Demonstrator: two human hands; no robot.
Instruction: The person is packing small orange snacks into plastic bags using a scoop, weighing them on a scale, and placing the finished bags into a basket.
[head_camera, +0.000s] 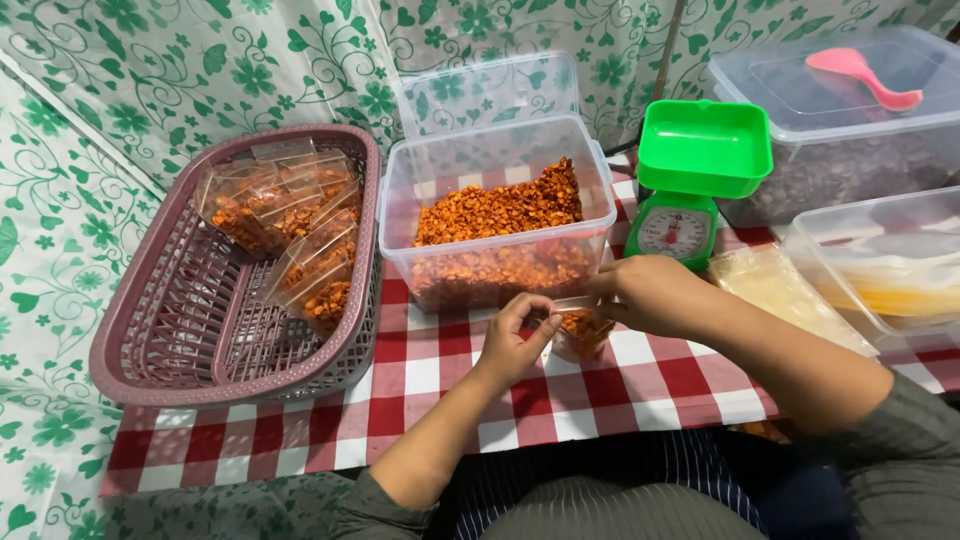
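The left hand (512, 340) and the right hand (650, 292) both grip one small clear bag (580, 332) of orange snack pieces, fingers pinched closed on its top edge. The bag stands on the red-and-white checked tablecloth (420, 375), near the table's front edge, just in front of the clear plastic container (497, 215) of loose orange pieces; whether bag and container touch cannot be determined.

Toward the left edge sits a mauve slatted basket (160, 320) holding filled bags (290, 225) at its far end. A green kitchen scale (690, 180) stands right of the container, near the far edge. A lidded clear tub with a pink spoon (865, 75) occupies the far right corner.

Open cloth lies along the front edge between basket and hands.
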